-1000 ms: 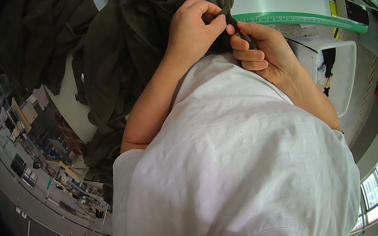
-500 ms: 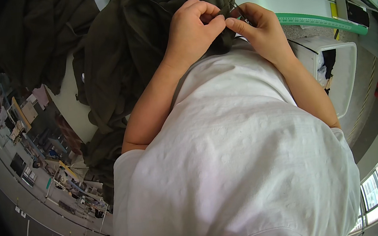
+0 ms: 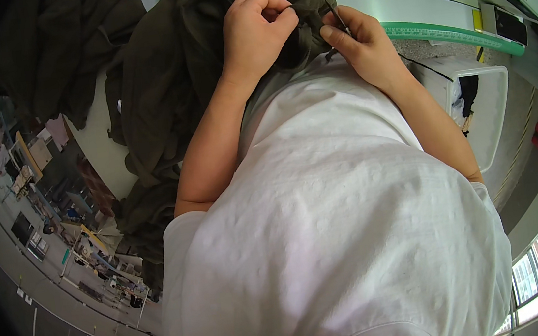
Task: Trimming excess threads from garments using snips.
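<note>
At the upper middle of the frame we pinched the dark olive cloth garment point(image 3: 167, 93) in our curled left hand point(image 3: 257, 33), drawing it taut so our right hand point(image 3: 365, 47), fingers pressed around a small dark metal tool point(image 3: 337, 22), could reach it.

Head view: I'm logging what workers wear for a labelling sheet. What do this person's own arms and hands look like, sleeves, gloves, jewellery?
Both forearms are bare, and so are the left hand and right hand: no gloves, and no watch, ring or bracelet shows. The person wears a white short-sleeved T-shirt of lightly textured cloth; its sleeves end above the elbows.
</note>
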A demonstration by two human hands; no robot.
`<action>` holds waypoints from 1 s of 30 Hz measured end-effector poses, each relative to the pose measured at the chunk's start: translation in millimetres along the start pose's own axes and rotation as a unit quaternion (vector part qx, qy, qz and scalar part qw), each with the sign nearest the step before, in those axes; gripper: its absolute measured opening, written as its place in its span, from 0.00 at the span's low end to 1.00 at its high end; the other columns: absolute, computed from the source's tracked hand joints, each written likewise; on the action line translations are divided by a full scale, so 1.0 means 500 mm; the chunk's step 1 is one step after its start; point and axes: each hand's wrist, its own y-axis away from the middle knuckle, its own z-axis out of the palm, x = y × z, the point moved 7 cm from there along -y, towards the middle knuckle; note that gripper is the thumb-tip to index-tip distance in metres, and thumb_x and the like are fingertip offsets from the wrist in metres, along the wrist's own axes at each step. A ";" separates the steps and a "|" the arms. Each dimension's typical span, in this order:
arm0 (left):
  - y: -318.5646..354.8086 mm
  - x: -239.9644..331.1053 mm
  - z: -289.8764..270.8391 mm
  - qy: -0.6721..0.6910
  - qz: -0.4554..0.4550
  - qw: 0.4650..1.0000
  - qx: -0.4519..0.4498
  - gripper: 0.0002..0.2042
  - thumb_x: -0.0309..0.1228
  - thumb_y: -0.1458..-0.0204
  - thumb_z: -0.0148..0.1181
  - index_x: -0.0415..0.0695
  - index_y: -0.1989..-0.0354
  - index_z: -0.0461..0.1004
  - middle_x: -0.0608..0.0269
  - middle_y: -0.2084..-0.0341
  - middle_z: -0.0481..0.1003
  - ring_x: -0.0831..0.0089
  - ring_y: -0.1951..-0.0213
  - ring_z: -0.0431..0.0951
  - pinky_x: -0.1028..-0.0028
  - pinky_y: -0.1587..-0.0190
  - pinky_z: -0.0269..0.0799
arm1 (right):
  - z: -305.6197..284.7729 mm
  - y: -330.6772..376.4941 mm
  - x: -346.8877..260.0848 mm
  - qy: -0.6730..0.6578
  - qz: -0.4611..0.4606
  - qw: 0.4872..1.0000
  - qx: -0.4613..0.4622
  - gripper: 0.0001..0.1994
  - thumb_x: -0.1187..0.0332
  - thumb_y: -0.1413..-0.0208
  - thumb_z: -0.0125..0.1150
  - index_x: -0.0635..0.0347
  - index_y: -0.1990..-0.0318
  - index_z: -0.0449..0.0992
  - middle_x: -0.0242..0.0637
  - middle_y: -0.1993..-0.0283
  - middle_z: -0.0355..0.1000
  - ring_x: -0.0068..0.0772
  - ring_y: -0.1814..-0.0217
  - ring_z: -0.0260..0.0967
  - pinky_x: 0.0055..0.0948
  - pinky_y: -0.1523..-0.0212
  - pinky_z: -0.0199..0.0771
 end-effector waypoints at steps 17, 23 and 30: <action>0.058 0.057 -0.051 -0.066 -0.015 0.998 0.013 0.15 0.28 0.58 0.67 0.38 0.65 0.68 0.63 0.72 0.70 0.74 0.72 0.73 0.76 0.69 0.70 | 0.021 -0.113 -0.168 0.217 -0.311 0.924 0.039 0.13 0.83 0.56 0.55 0.62 0.61 0.75 0.33 0.71 0.70 0.19 0.71 0.63 0.19 0.69 0.65; 0.026 0.073 -0.065 0.074 0.027 0.991 0.110 0.14 0.23 0.56 0.62 0.38 0.61 0.66 0.60 0.69 0.72 0.73 0.68 0.74 0.75 0.62 0.71 | 0.008 -0.094 -0.217 0.136 -0.324 0.931 0.102 0.13 0.84 0.60 0.54 0.63 0.63 0.74 0.32 0.67 0.70 0.20 0.72 0.63 0.18 0.73 0.64; 0.005 0.137 -0.102 0.154 0.143 0.963 0.169 0.15 0.12 0.56 0.50 0.37 0.58 0.63 0.54 0.65 0.75 0.72 0.65 0.76 0.77 0.55 0.70 | 0.014 -0.062 -0.292 0.216 -0.426 0.866 0.150 0.17 0.86 0.62 0.55 0.62 0.62 0.73 0.32 0.64 0.71 0.20 0.73 0.63 0.17 0.75 0.63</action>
